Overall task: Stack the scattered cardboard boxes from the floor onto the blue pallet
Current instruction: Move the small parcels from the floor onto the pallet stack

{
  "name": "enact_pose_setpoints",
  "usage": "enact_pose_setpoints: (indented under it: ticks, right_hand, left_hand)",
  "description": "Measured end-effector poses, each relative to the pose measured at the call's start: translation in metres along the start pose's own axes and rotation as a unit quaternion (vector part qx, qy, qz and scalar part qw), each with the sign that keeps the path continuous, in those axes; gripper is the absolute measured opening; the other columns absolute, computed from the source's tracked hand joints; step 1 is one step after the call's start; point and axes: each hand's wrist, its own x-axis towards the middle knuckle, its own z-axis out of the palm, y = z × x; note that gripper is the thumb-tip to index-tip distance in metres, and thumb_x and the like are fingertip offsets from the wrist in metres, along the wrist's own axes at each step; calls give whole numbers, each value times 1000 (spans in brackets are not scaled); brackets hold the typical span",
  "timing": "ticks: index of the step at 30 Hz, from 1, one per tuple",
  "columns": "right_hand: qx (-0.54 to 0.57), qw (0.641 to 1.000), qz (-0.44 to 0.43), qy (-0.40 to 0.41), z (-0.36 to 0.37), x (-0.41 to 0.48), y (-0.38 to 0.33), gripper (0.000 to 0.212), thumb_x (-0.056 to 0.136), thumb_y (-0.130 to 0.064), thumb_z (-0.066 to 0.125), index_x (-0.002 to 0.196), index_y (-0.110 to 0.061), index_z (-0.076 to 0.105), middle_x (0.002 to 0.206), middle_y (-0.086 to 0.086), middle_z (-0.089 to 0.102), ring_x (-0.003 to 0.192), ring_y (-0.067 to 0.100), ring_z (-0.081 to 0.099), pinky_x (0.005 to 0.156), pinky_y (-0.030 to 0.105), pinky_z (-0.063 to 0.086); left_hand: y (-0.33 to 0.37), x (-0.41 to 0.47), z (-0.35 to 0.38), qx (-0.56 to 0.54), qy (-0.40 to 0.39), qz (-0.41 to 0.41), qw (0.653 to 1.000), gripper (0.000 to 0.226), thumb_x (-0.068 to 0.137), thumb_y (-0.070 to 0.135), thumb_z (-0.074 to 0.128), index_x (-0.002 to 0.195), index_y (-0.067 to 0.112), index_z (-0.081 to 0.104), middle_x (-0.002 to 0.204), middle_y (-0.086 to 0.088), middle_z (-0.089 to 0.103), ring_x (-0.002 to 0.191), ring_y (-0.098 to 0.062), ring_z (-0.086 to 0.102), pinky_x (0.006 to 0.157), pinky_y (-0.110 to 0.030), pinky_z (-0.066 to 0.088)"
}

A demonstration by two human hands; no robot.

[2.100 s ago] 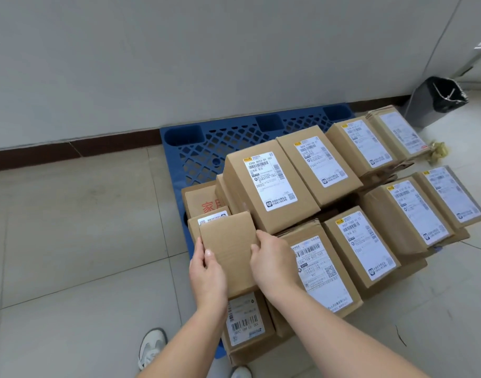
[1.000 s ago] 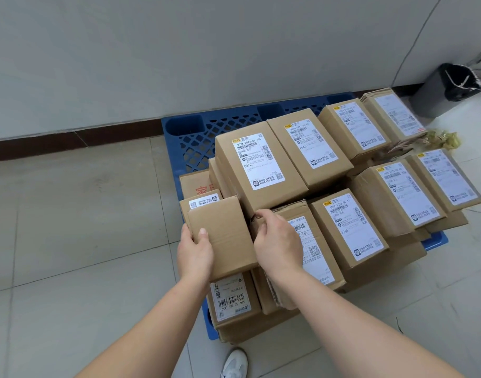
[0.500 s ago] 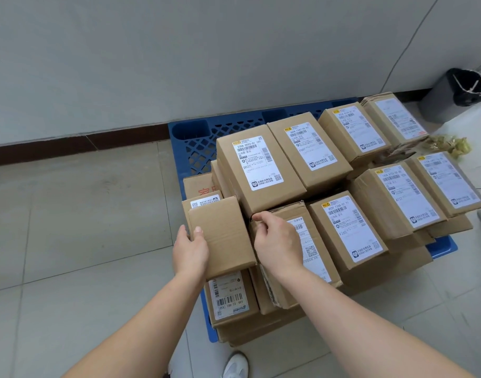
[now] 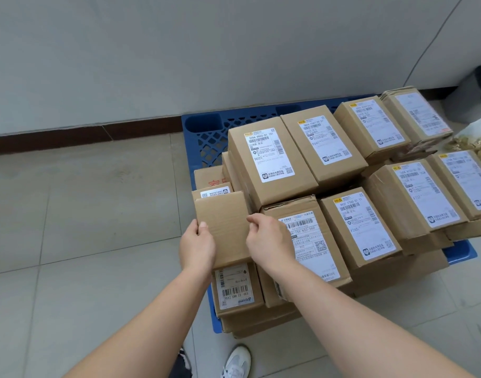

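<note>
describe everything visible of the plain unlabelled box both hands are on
The plain box is brown corrugated cardboard, its visible top face bare, without label or tape, faintly ribbed. It looks closed, lying roughly flat, slightly skewed, at the left side of the blue pallet. The left hand grips its left edge, thumb on top; the right hand pinches its right edge. It overlaps the barcode-labelled box in front and another labelled box behind.

We see a plain brown cardboard box (image 4: 224, 227), matt with faint corrugation ridges. The white paper shipping labels (image 4: 269, 154) on the neighbouring boxes (image 4: 292, 132) look smooth and slightly shiny. The blue lattice pallet (image 4: 206, 137) is moulded plastic; the beige tiled floor (image 4: 84, 214) carries a soft sheen.
</note>
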Motion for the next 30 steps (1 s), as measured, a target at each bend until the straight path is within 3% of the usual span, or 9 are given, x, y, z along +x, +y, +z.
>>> enact_pose_setpoints:
  ticks: [7, 12, 13, 15, 17, 20, 26, 30]
  right_hand:
    - [2, 1000, -2, 8, -3, 3, 2, 35, 98, -21, 40, 128, -23, 59, 123, 3, 64, 114, 26, 56, 88, 34, 46]
    - [52, 998, 15, 16, -7, 6, 4, 35, 96, -16, 40, 124, -22, 62, 118, 2, 67, 112, 24, 57, 90, 32, 47]
    - [66, 997, 19, 19, -9, 6, 5, 35, 96, -16, 40, 123, -22, 62, 116, 2, 67, 111, 23, 57, 90, 32, 47]
    - [87, 996, 24, 24, -14, 5, 7, 34, 96, -16, 41, 121, -22, 63, 113, 0, 68, 110, 21, 57, 90, 31, 46]
    - [104, 994, 25, 25, -20, 4, 9, 33, 97, -16, 41, 121, -22, 62, 112, -1, 69, 109, 19, 57, 90, 30, 46]
    - [124, 992, 23, 27, -30, 2, 9, 32, 97, -19, 42, 121, -23, 63, 112, -2, 68, 110, 19, 57, 91, 30, 46]
    - [151, 987, 21, 44, -52, 1, 0, 31, 96, -22, 45, 122, -22, 62, 120, -2, 65, 113, 18, 56, 94, 32, 46]
    - [160, 984, 21, 70, -70, -1, -7, 30, 97, -22, 46, 121, -21, 63, 116, -2, 66, 108, 16, 58, 87, 28, 46]
  left_hand:
    - [-2, 3, 5, 10, 3, 6, 1000, 30, 100, 26, 33, 89, 9, 55, 85, -5, 58, 70, -17, 49, 58, -29, 35]
    - [-3, 5, 4, 17, 11, 2, 1000, 29, 99, 29, 33, 83, 12, 51, 101, -14, 60, 78, -22, 48, 68, -33, 37]
    - [-2, 4, 3, 18, 13, -1, 1000, 29, 99, 30, 33, 87, 12, 53, 108, -15, 59, 83, -25, 50, 72, -34, 40]
    - [1, 2, 2, 26, 15, -9, 1000, 37, 99, 34, 34, 115, 10, 56, 128, -13, 55, 108, -31, 54, 93, -42, 44]
    - [10, -3, 0, 29, 29, -9, 999, 45, 100, 34, 34, 137, 11, 46, 143, -8, 46, 128, -30, 46, 107, -46, 37]
    - [26, -9, 2, 33, 38, 39, 998, 39, 99, 33, 34, 126, 12, 53, 129, -9, 53, 121, -31, 50, 102, -49, 41]
    - [65, -24, 12, 11, 18, 75, 997, 45, 102, 29, 34, 145, 16, 39, 149, -1, 38, 135, -19, 37, 109, -33, 29]
    - [81, -29, 14, -9, -14, 90, 996, 43, 102, 29, 36, 142, 17, 42, 145, 1, 43, 131, -16, 41, 98, -26, 30]
